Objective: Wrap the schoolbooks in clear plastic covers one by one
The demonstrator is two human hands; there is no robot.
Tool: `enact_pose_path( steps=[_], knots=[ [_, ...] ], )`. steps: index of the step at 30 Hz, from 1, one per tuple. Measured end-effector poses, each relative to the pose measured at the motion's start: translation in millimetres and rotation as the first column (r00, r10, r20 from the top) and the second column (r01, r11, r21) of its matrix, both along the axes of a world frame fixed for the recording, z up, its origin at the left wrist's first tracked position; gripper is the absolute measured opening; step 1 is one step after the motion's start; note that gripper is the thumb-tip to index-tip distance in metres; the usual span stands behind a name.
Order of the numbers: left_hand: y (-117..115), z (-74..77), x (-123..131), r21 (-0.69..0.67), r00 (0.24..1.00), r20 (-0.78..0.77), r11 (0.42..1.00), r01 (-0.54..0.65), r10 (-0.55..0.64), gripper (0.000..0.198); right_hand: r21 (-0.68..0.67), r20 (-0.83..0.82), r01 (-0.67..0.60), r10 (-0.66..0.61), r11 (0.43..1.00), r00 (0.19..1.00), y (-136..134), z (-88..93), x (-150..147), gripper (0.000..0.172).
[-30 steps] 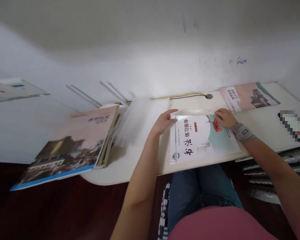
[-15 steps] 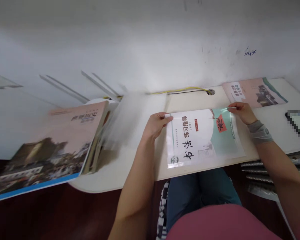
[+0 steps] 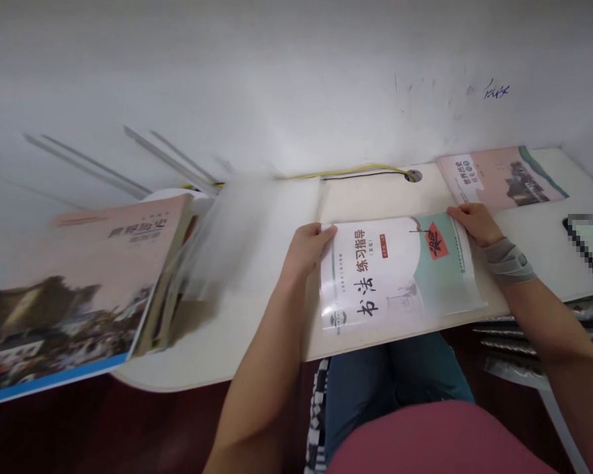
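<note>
A white and teal workbook [image 3: 395, 273] with black characters and a clear plastic cover lies on the pale desk [image 3: 257, 329] in front of me. My left hand [image 3: 306, 249] grips its far left corner, fingers curled over the edge. My right hand [image 3: 474, 222], with a grey wrist band, pinches the far right corner of the book's cover.
A pink history textbook [image 3: 499, 176] lies at the far right by the wall. A stack of books [image 3: 79, 289] overhangs the desk's left side. A yellow and a black cable [image 3: 360, 172] run to a grommet hole. A blurred-out item [image 3: 590, 247] sits at the right edge.
The far edge of the workbook was lifted slightly half a second ago and now lies flatter; both hands stay on its far corners. The view has drifted right, so the stack sits further left.
</note>
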State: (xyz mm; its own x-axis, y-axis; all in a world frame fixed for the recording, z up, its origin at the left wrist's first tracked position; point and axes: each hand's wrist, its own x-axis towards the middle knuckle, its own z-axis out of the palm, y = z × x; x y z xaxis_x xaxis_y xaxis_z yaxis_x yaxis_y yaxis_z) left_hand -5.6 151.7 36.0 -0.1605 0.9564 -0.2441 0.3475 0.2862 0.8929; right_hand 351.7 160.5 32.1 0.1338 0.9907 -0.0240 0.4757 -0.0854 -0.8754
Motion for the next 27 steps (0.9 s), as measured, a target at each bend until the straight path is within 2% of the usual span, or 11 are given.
enact_pose_path(
  steps=[2,4,8,10,12,14,18,21,24,25,27],
  knots=[
    [-1,-1.1,4,0.043,0.953,-0.303,0.998,0.039,-0.024,0.022,0.025,0.198,-0.036,0.030,0.999,0.980,2,-2.6,1,0.039],
    [-2,-0.8,9,0.035,0.857,-0.512,0.996,0.081,-0.052,0.017,0.023,0.336,-0.061,0.050,0.998,0.941,5,-6.1,3,0.040],
    [-8,1.7,21,-0.023,0.722,-0.687,0.996,0.091,-0.082,0.040,0.019,0.434,-0.092,0.075,0.996,0.898,9,-13.2,4,0.038],
    [-12,2.5,27,0.055,0.651,-0.757,0.989,0.134,-0.047,0.045,0.013,0.465,-0.096,0.079,0.995,0.882,10,-14.9,2,0.037],
    [-16,1.7,35,0.183,0.583,-0.812,0.955,0.233,0.013,0.048,0.003,0.505,-0.087,0.073,0.996,0.860,9,-14.9,0,0.036],
    [-20,-1.2,46,0.241,0.535,-0.845,0.889,0.390,-0.005,0.050,-0.005,0.539,-0.073,0.065,0.997,0.840,8,-13.8,-2,0.035],
    [-25,-11.8,68,0.051,0.394,-0.875,0.753,0.656,-0.283,0.061,-0.049,0.575,-0.058,0.075,0.997,0.814,8,-12.4,-5,0.035],
    [-26,-19.3,76,-0.058,0.316,-0.878,0.735,0.676,-0.360,0.068,-0.059,0.601,-0.045,0.072,0.997,0.796,8,-11.5,-1,0.031],
    [-25,-24.3,78,-0.065,0.310,-0.884,0.750,0.658,-0.349,0.071,0.107,0.652,0.009,-0.077,0.994,0.754,2,-7.0,0,0.030],
    [-24,-25.4,77,-0.061,0.313,-0.885,0.751,0.658,-0.346,0.071,0.186,0.667,-0.020,-0.112,0.982,0.736,-1,-4.6,-5,0.035],
    [-24,-27.0,77,-0.050,0.321,-0.882,0.747,0.663,-0.344,0.072,0.280,0.712,-0.222,-0.048,0.934,0.700,-8,0.1,-24,0.044]
  ],
)
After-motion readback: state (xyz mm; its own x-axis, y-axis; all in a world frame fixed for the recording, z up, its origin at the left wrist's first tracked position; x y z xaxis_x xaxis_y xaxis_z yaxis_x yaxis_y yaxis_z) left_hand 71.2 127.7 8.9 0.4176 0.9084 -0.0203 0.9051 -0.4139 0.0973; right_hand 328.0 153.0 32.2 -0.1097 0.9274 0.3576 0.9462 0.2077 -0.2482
